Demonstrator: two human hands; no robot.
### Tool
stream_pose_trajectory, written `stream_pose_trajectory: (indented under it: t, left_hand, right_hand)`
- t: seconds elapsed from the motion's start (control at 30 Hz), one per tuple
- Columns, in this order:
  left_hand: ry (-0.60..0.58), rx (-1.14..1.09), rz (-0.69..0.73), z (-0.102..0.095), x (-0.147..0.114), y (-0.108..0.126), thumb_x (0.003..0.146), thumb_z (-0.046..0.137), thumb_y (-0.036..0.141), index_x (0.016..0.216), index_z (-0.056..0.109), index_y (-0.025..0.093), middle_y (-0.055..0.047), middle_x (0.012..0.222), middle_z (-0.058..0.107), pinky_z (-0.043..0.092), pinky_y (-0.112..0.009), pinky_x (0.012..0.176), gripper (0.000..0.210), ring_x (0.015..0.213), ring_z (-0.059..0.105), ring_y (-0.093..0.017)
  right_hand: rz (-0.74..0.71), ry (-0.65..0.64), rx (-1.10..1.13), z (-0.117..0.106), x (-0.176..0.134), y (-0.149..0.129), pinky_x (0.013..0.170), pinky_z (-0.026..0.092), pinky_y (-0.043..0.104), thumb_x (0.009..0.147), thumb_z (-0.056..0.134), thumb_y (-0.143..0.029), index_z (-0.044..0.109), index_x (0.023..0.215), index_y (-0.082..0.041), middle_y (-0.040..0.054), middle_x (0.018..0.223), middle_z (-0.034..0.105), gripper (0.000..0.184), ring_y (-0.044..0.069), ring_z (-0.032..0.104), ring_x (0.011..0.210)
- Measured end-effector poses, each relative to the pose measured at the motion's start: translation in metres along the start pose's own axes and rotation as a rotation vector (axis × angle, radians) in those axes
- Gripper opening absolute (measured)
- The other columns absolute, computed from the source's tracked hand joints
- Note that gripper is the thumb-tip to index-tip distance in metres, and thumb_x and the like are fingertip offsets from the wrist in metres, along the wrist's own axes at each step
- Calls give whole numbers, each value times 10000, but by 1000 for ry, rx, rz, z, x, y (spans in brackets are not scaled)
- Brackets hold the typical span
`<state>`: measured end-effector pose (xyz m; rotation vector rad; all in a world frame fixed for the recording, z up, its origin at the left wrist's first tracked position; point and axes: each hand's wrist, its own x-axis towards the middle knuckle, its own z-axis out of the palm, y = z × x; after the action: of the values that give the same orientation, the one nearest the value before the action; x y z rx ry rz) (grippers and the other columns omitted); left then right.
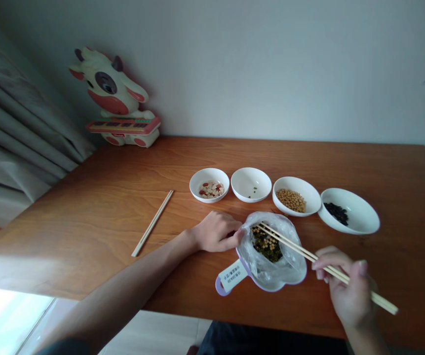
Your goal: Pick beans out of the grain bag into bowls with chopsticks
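My right hand is closed round a pair of chopsticks. Their tips reach into mixed beans, green and yellowish, in a purple-edged dish lined with a clear plastic bag. With fingers curled, my left hand grips the left rim of that dish. A labelled handle sticks out from its lower left. Behind it stand white bowls: one with peanut-like pieces, one with a few green beans, one with soybeans and one with dark seeds.
Another pair of chopsticks lies left of the bowls on the wooden table. A cow-shaped toy keyboard stands at the back left near a curtain. A wall rises behind the table.
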<state>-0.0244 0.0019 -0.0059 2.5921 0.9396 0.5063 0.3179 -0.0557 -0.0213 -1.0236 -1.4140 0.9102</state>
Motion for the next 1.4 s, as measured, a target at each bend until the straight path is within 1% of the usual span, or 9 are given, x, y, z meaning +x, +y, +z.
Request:
stream_pose_trajectory:
  t: [0.17,0.33,0.6,0.73,0.9,1.03,1.17,1.27,1.4]
  left_hand:
    - [-9,-7,1,0,0,0,1117,336,396,789,538,191,-40,751,649,400,-302,669,436,681,592,-156]
    - [-14,-9,-1,0,0,-1,1119,328,399,787,519,194,-41,747,640,398,-309,675,434,687,585,-161]
    - [-20,-14,-14,-1,0,1,1119,328,407,785,521,195,-46,746,642,404,-312,682,440,691,586,-165]
    - [-13,-14,-14,0,-1,1,1123,314,419,792,547,191,-53,752,650,407,-313,676,465,688,589,-166]
    - [-9,3,-24,0,-1,1,1120,325,418,788,554,191,-49,740,645,402,-312,658,463,678,587,-166]
    - [-12,-7,-21,-2,-1,2,1118,336,413,784,559,190,-52,736,645,404,-314,656,459,674,590,-167]
    - [-19,-14,-25,-3,0,2,1115,338,398,774,552,190,-53,734,645,402,-313,656,453,673,587,-166]
    - [-25,-18,-24,-2,0,2,1117,325,404,777,547,190,-55,742,647,408,-309,672,459,682,587,-166]
    - [-32,-19,-29,-2,-1,2,1118,321,404,779,536,190,-54,743,646,411,-304,689,454,690,589,-167]
  right_hand:
    - [2,-18,37,0,-1,-3,474,448,287,1051,274,-652,789,725,-216,69,672,610,750,160,555,573]
    - [-15,-5,22,3,-2,-3,445,419,282,1039,317,-670,794,727,-222,64,632,603,725,157,524,535]
    - [43,13,40,-2,-4,1,521,427,339,1012,263,-727,785,709,-244,72,625,565,774,207,533,606]
    - [8,7,27,-3,-5,4,517,430,347,1005,259,-748,782,681,-232,81,606,591,803,207,528,590]
    - [-10,89,13,0,-8,2,517,432,359,1029,331,-675,796,644,-230,91,578,609,751,226,570,600]
    - [-17,137,28,1,-9,-1,501,423,362,1024,337,-679,794,619,-240,93,529,591,752,237,576,586]
    - [33,100,48,1,-5,-4,473,415,344,1002,313,-731,781,625,-241,85,540,581,775,218,554,556]
    - [79,41,51,-1,-2,-4,474,428,341,962,217,-821,778,663,-237,86,598,597,863,207,542,555]
    - [105,3,70,-3,-3,-1,509,450,348,941,136,-848,778,725,-243,87,651,603,909,216,554,602]
